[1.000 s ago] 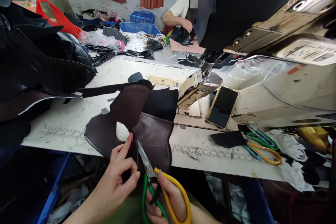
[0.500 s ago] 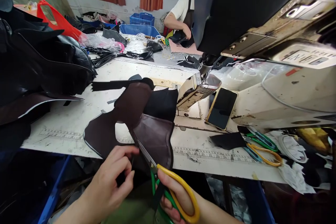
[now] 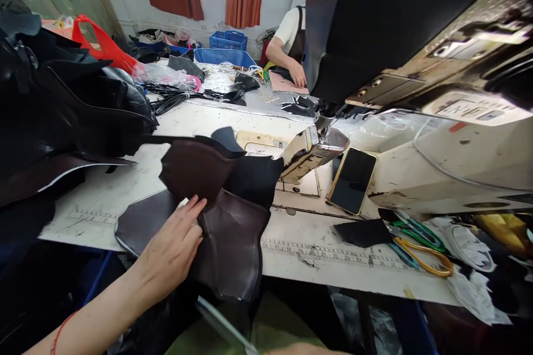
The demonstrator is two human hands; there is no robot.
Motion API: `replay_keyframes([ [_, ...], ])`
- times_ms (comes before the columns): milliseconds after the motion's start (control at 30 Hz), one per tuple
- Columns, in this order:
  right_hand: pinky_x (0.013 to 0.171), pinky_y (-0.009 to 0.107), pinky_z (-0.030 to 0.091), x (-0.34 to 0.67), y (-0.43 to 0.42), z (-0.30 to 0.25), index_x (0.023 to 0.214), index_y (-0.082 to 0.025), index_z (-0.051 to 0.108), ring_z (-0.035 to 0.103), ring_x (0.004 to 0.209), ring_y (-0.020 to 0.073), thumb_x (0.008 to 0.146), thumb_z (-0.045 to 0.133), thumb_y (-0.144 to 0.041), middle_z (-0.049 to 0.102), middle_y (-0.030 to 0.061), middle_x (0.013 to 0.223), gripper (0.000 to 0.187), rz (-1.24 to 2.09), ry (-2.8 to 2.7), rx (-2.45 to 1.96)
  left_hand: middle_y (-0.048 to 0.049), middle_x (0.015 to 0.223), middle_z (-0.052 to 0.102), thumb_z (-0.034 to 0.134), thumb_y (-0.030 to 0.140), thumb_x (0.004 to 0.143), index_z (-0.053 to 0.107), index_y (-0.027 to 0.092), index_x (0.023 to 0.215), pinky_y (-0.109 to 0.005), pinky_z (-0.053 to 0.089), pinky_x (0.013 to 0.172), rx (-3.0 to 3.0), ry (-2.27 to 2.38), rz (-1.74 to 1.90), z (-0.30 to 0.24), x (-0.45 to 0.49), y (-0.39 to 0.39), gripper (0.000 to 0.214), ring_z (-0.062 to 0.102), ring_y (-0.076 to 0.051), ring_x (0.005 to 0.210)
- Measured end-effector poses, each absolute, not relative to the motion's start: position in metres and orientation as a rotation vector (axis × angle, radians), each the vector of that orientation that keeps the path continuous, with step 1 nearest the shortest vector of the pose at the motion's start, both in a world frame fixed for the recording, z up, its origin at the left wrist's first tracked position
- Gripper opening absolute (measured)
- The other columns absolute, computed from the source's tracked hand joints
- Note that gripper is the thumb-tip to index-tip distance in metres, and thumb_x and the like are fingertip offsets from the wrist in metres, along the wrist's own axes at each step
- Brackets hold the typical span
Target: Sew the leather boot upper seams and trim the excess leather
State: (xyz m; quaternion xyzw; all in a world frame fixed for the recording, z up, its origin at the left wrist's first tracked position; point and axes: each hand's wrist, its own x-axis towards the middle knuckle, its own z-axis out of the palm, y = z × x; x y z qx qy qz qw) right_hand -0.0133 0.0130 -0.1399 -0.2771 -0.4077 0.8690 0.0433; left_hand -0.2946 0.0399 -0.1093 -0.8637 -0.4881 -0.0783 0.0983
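Note:
A dark brown leather piece (image 3: 233,249) with several lobes and black lining lies over the table's front edge, partly hanging down. My left hand (image 3: 175,244) lies on its middle, fingers stretched out and covering most of the cut-out. At the bottom edge only a sliver of my right hand (image 3: 306,350) shows. From it point the blades of a pair of scissors (image 3: 225,326), below and apart from the leather; the handles are out of view. Black lining (image 3: 256,180) sticks out on the leather's right side, against the sewing machine's post (image 3: 302,155).
The machine head (image 3: 387,28) overhangs at right. A phone (image 3: 353,180) leans by its base. More scissors (image 3: 425,255) and scraps lie front right. Black leather pieces (image 3: 75,105) are heaped at left. Across the table a co-worker's hand (image 3: 296,73) works on a pink board.
The scissors have left the leather and dropped toward me with my right hand. My left hand has moved up and flattened on the leather, whose upper part has shifted left.

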Motion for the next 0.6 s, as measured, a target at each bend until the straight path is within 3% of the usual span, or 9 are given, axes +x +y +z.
replay_keyframes([
  [167, 0.055, 0.024, 0.040, -0.037, 0.014, -0.123, 0.083, -0.018, 0.065, 0.047, 0.057, 0.0102, 0.086, 0.044, -0.077, 0.053, -0.0001, 0.068, 0.063, 2.636, -1.109, -0.803, -0.0212, 0.152, 0.039, 0.040, 0.011, 0.095, 0.049, 0.017, 0.094, -0.051, 0.037, 0.116, -2.635, -1.647, -0.417, -0.128, -0.291, 0.024, 0.012, 0.027, -0.028, 0.147],
  [267, 0.058, 0.021, 0.039, -0.061, 0.008, -0.125, 0.080, -0.013, 0.063, 0.045, 0.056, 0.0081, 0.081, 0.031, -0.088, 0.049, 0.0000, 0.064, 0.082, 2.629, -1.003, -0.889, -0.0161, 0.154, 0.038, 0.038, 0.016, 0.098, 0.046, 0.021, 0.100, -0.048, 0.041, 0.113, -2.611, -1.897, -0.542, -0.126, -0.283, 0.014, 0.010, 0.032, -0.023, 0.145],
  [367, 0.059, 0.019, 0.037, -0.067, 0.002, -0.131, 0.076, -0.010, 0.064, 0.048, 0.059, 0.0082, 0.078, 0.034, -0.089, 0.053, 0.0029, 0.066, 0.085, 2.632, -1.019, -1.057, -0.0110, 0.159, 0.030, 0.035, 0.022, 0.100, 0.044, 0.024, 0.100, -0.049, 0.042, 0.112, -2.608, -2.156, -0.622, -0.119, -0.280, 0.008, 0.010, 0.031, -0.021, 0.145],
  [600, 0.054, 0.019, 0.033, -0.049, 0.004, -0.136, 0.073, -0.012, 0.062, 0.047, 0.057, 0.0078, 0.090, 0.037, -0.077, 0.054, 0.0013, 0.064, 0.072, 2.618, -1.203, -0.969, -0.0069, 0.163, 0.018, 0.035, 0.022, 0.099, 0.042, 0.025, 0.091, -0.059, 0.036, 0.112, -2.621, -2.207, -0.726, -0.123, -0.281, 0.007, 0.011, 0.019, -0.025, 0.149],
])
